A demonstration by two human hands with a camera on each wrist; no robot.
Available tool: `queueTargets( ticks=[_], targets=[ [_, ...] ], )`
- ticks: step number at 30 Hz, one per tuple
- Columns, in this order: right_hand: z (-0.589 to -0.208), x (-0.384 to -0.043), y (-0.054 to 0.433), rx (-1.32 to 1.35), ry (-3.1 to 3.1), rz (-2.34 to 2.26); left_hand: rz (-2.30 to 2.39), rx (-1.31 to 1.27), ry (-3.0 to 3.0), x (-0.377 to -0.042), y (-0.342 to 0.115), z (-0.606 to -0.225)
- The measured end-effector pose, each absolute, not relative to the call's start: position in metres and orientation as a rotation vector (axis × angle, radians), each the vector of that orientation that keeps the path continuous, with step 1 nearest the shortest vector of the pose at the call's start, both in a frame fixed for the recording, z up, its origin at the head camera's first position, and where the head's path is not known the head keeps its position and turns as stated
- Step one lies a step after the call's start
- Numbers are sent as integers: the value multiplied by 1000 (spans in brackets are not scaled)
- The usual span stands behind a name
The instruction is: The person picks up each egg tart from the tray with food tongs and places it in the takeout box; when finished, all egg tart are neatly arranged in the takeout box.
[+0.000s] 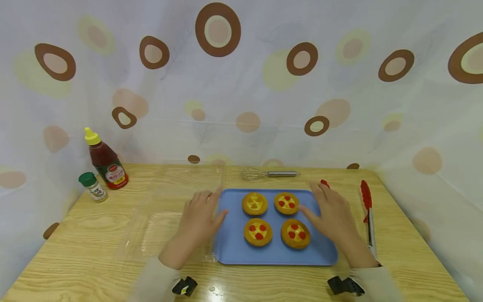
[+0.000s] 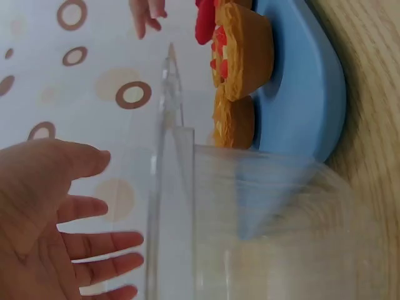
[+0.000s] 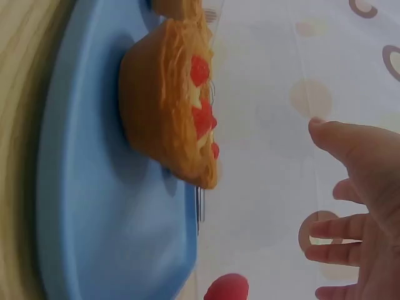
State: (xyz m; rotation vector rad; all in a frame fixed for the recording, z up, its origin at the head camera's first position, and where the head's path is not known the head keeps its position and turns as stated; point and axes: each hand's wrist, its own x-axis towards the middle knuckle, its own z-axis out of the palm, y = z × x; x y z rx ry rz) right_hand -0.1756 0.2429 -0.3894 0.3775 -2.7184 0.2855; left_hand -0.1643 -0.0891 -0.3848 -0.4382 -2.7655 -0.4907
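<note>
Several small tarts lie on a blue tray (image 1: 234, 251); a plain yellow tart (image 1: 254, 204) is at back left, and the others, like the front right tart (image 1: 295, 233), carry red pieces on top. My left hand (image 1: 198, 216) hovers with fingers extended over the tray's left edge and a clear plastic container (image 1: 162, 226). In the left wrist view, a gap separates it from the container wall (image 2: 187, 212). Over the tray's right side my right hand (image 1: 333, 212) is spread and holds nothing. The right wrist view shows it apart from the nearest tart (image 3: 165, 103).
A whisk (image 1: 269, 173) lies behind the tray. Red-tipped tongs (image 1: 371, 226) are at the right, partly hidden by the right hand and arm. A sauce bottle (image 1: 109, 165) and a green-capped shaker (image 1: 93, 186) stand at back left. A spotted cloth (image 1: 241, 92) hangs behind the table.
</note>
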Motion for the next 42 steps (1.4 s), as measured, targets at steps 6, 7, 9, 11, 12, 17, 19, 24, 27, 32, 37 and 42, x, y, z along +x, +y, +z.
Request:
queueTargets(
  ticks=[6, 7, 9, 11, 12, 17, 19, 24, 27, 32, 37, 42],
  targets=[
    [-391, -173, 262, 269, -2632, 295, -823, -534, -2693, -157, -108, -382],
    [-392, -171, 266, 242, -2642, 317, -894, -543, -2692, -156, -112, -381],
    [-393, -169, 275, 195, -2653, 357, -1034, -559, -2697, -155, -122, -379],
    [-394, -166, 283, 134, -2682, 380, -1168, -562, -2708, -153, -134, -377],
    [-394, -165, 288, 92, -2703, 378, -1228, -556, -2712, -152, -140, -376],
    [-393, -157, 309, -171, -2824, 429, -1501, -431, -2747, -147, -173, -368],
    [-393, -155, 317, -255, -2869, 458, -1597, -363, -2745, -145, -186, -364],
    [-400, -152, 336, -323, -2935, 489, -1731, -255, -2720, -142, -223, -364],
    [-405, -152, 345, -349, -2984, 523, -1741, -197, -2723, -142, -242, -367],
    [-408, -156, 353, -399, -3103, 596, -1732, -107, -2731, -141, -270, -373],
    [-409, -161, 357, -376, -3198, 662, -1854, -86, -2692, -142, -290, -383],
    [-412, -165, 359, -325, -3222, 659, -1940, -105, -2648, -146, -303, -398]
  ],
)
